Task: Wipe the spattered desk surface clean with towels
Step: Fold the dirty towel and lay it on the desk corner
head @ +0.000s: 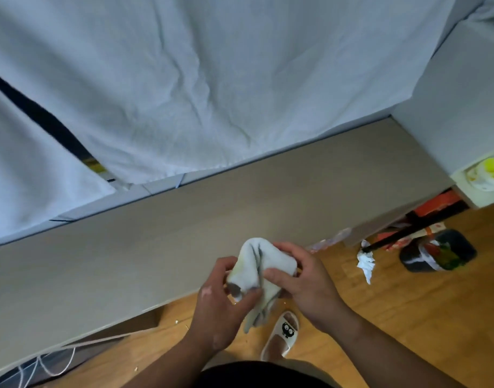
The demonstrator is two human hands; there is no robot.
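Smooth beige desk point(184, 219) | crumpled towel point(257, 270) — both hands gripping

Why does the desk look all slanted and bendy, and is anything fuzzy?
Head view: the wide lens bends and tilts the desk edge; the towel and both hands, left hand and right hand, look slightly soft; lighting is dim and even, no glare.

No text, number or brand can be read. The white slipper point(282, 336) on the floor carries only a black cartoon face, without any letters.
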